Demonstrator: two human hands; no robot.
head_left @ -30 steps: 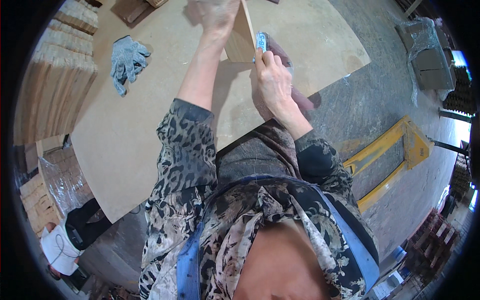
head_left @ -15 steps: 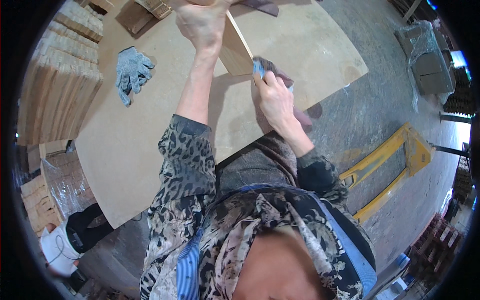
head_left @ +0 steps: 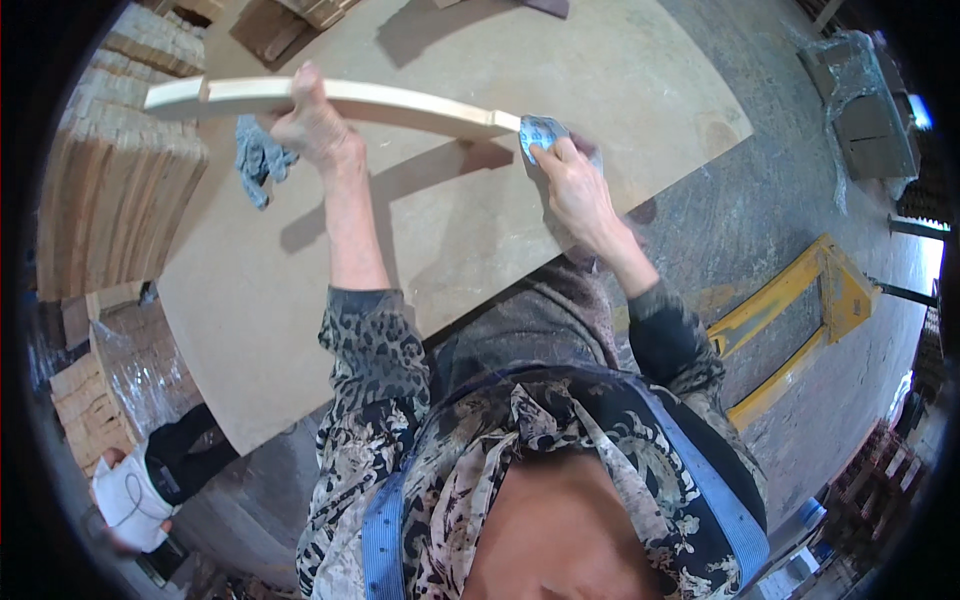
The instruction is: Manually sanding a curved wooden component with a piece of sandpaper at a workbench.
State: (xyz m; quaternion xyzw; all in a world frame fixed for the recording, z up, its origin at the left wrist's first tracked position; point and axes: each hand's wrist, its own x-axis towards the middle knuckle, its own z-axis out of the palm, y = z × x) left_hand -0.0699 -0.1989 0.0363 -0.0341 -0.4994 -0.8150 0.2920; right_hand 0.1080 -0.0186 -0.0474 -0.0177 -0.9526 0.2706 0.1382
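Note:
A long, slightly curved wooden slat (head_left: 415, 108) with stepped ends is held above the large pale board tabletop (head_left: 250, 330), its shadow falling below. My left hand (head_left: 325, 135) is closed around the slat left of its middle, thumb over the upper edge. At the slat's right end my right hand (head_left: 580, 190) pinches a folded piece of sandpaper (head_left: 541, 130) with a blue printed backing, which touches the tip. Beneath the slat's left part lies a grey knitted glove (head_left: 260, 165), partly covered by the slat and my left hand.
Stacked wooden pieces (head_left: 120, 210) stand along the left. More wood (head_left: 285, 25) lies at the table's far edge. On the floor to the right are a yellow pallet jack (head_left: 780, 310) and a plastic-wrapped box (head_left: 865, 110). Another person (head_left: 135, 500) is at lower left.
The slat has swung from pointing away from me to lying crosswise. My left hand has moved left and nearer with it; my right hand has shifted slightly right and nearer, still holding the sandpaper.

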